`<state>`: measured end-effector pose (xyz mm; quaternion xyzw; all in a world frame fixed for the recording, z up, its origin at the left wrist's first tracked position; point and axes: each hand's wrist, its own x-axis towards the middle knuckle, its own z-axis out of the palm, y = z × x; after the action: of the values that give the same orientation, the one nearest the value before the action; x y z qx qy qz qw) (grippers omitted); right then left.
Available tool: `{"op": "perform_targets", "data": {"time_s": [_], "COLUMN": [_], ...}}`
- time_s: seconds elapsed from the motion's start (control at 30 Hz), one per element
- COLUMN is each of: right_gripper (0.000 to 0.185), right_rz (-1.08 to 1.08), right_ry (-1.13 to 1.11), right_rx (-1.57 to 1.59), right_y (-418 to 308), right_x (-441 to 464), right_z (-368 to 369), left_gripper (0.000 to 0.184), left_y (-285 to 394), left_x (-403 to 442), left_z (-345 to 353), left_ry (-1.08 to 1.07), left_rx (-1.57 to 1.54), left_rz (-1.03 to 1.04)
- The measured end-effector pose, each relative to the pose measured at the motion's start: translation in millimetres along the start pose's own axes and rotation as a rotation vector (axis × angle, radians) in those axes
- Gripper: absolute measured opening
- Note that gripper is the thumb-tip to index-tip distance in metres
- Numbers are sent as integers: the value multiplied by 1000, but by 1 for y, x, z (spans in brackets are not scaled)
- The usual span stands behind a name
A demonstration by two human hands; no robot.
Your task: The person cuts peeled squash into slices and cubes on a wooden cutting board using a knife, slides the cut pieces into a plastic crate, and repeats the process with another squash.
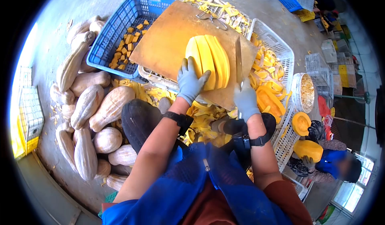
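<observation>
A peeled yellow pumpkin piece (pixel 206 60), cut lengthwise into several slabs, lies on a large brown cutting board (pixel 164 32). My left hand (pixel 190 80), in a grey glove, holds its near end, fingers on the left side and thumb across the slabs. My right hand (pixel 246 100), also gloved and a little blurred, is closed round the handle of a knife (pixel 238 60). The blade points away from me, to the right of the pumpkin and apart from it. Metal scissors (pixel 212 19) lie at the board's far edge.
Pumpkin cubes (pixel 128 44) lie in a blue crate (pixel 108 36). A white crate (pixel 276 34) on the right holds peelings and pumpkin pieces. Whole pumpkins (pixel 86 104) cover the floor at left. A white bucket (pixel 303 92) stands right; beyond, a co-worker (pixel 331 160) holds a pumpkin.
</observation>
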<state>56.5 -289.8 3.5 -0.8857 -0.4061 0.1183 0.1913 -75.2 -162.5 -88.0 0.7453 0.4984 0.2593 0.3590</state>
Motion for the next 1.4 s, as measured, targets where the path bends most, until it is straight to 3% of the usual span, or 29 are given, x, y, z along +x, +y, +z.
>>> {"op": "perform_targets", "data": {"time_s": [0.17, 0.3, 0.33, 0.47, 0.5, 0.6, 0.67, 0.77, 0.9, 1.0, 1.1, 1.2, 1.3, 1.4], "right_gripper": [28, 23, 25, 27, 26, 28, 34, 38, 34, 30, 37, 27, 29, 29], "right_rz": [123, -32, -6, 103, 127, 103, 59, 19, -153, -159, -140, -189, -158, -261], "right_ry": [-235, -148, -216, -479, -536, -525, -320, -157, -161, -142, -232, -216, -256, -220], "right_rx": [207, 229, 249, 363, 401, 499, 314, 117, 4, 16, -7, 50, 71, 85], "right_y": [22, 5, 7, 1, 5, 24, 37, 81, 106, 99, 88, 84, 77, 82], "right_x": [-28, -75, -84, -88, -85, -63, -24, 61, 129, 122, 103, 89, 82, 83], "right_z": [19, 42, 40, -4, -18, -59, -71, -54, -13, -5, -9, -3, -3, 1], "left_gripper": [88, 87, 85, 78, 79, 76, 75, 92, 104, 108, 108, 107, 108, 112], "left_y": [-1, -17, -22, -25, -16, -12, -8, -16, 4, 16, 10, 1, -7, -8], "left_x": [34, 69, 79, 142, 149, 152, 125, 70, 35, 28, 29, 33, 39, 43], "left_z": [22, 21, 19, 1, -5, -8, -26, -31, -31, -22, -17, -26, -37, -45], "left_ry": [3, -73, -101, -486, -584, -417, -255, -103, -101, -99, -54, -112, -175, -201], "left_rx": [34, 22, 19, -94, -135, 33, 84, 301, 514, 615, 630, 610, 578, 608], "left_rz": [-40, 150, 198, 498, 467, 499, 449, 293, 249, 275, 324, 418, 466, 489]}}
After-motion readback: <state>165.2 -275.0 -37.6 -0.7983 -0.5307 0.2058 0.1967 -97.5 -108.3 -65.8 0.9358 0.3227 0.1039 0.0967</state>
